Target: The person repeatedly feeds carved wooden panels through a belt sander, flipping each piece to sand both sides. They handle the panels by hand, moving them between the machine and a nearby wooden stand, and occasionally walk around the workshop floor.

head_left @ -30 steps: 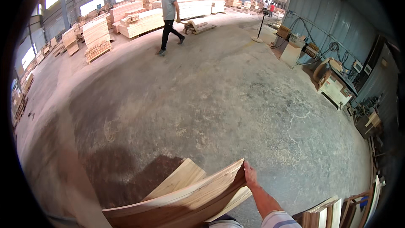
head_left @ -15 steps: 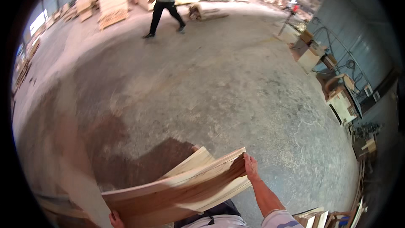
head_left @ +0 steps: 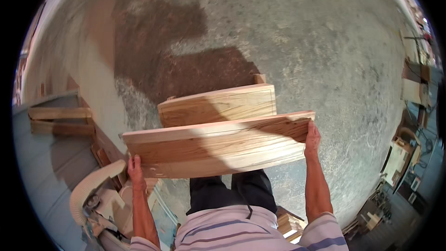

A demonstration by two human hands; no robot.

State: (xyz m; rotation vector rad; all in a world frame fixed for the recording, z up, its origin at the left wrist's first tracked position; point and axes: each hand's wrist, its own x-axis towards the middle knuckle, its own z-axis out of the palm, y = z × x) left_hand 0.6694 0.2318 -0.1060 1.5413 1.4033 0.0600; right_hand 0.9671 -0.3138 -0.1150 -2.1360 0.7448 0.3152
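Note:
Between my two hands I carry a wide wooden panel (head_left: 223, 145) with dark wavy grain, held level in front of my waist. My left hand (head_left: 136, 172) is closed on its left end near the lower corner. At the right end, my right hand (head_left: 312, 139) grips the edge, with the fingertips near the top corner. Just beyond lies a second wooden panel (head_left: 218, 104), paler and shorter, its near part covered by the held one. Small wood pieces (head_left: 260, 79) show at its far corner. What supports that panel is hidden.
To my left stands a machine with a ribbed hose (head_left: 83, 195). A wooden frame (head_left: 60, 121) rests by the blue-grey wall. Stacked boards (head_left: 290, 225) are beside my right hip. A bench with equipment (head_left: 399, 158) lines the far right. Shadows fall across the concrete floor (head_left: 344, 65).
My view has turned down and to the left; the walking person is out of sight. The panel is more level now, and the second panel behind it shows more fully.

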